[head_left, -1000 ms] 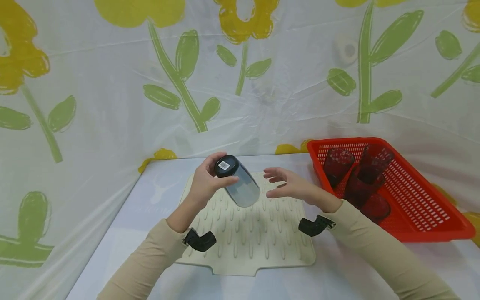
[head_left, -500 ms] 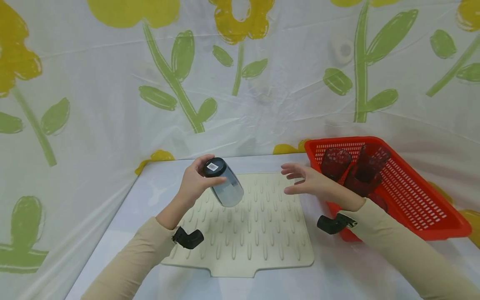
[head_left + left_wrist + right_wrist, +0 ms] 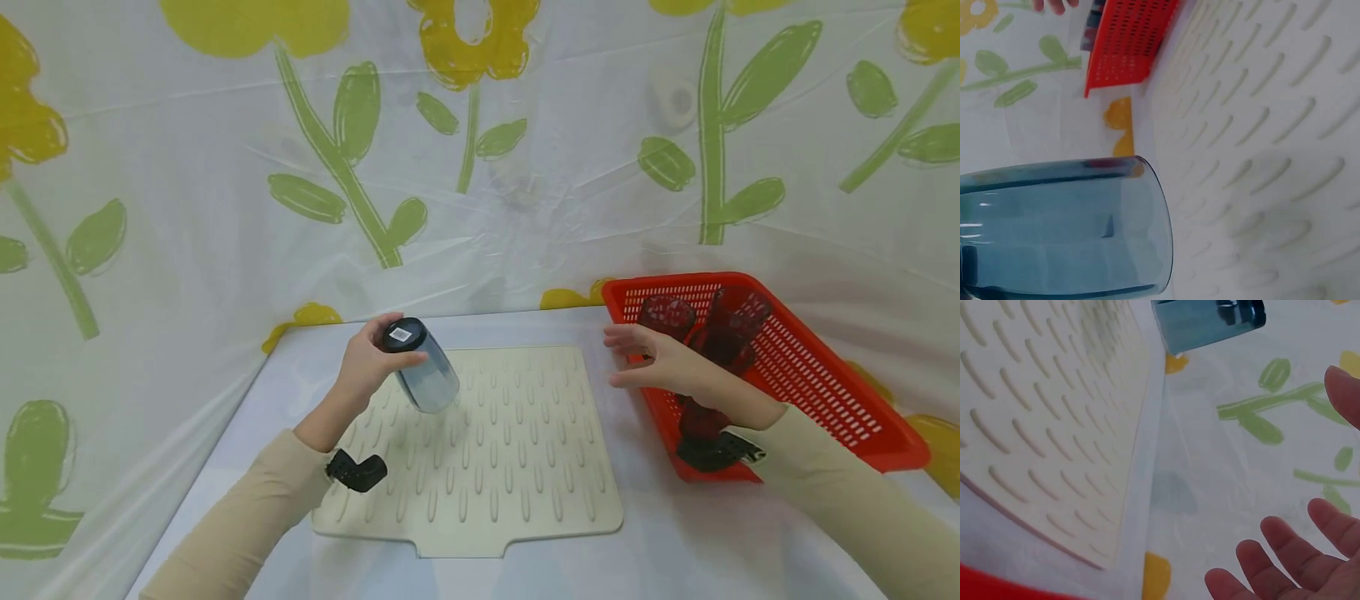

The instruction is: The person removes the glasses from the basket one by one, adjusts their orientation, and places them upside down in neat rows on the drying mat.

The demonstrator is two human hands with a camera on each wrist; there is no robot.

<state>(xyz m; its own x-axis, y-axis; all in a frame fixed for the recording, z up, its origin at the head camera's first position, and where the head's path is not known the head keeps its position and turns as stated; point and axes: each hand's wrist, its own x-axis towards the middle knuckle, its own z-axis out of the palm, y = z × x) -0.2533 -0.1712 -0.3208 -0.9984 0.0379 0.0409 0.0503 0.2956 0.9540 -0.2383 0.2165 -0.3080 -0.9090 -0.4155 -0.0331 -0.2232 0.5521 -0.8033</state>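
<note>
One ribbed drying mat (image 3: 510, 450) covers the bench's middle, with the red basket (image 3: 825, 392) of dark cups to its right. The left hand (image 3: 367, 367) grips a blue tumbler (image 3: 423, 375), tilted mouth-down above the mat's left part; level it before lowering. The right hand (image 3: 660, 367) hovers with relaxed, empty fingers.

White table (image 3: 660, 550), cream ribbed drying mat (image 3: 487, 467) at centre, red basket (image 3: 817, 375) at right
</note>
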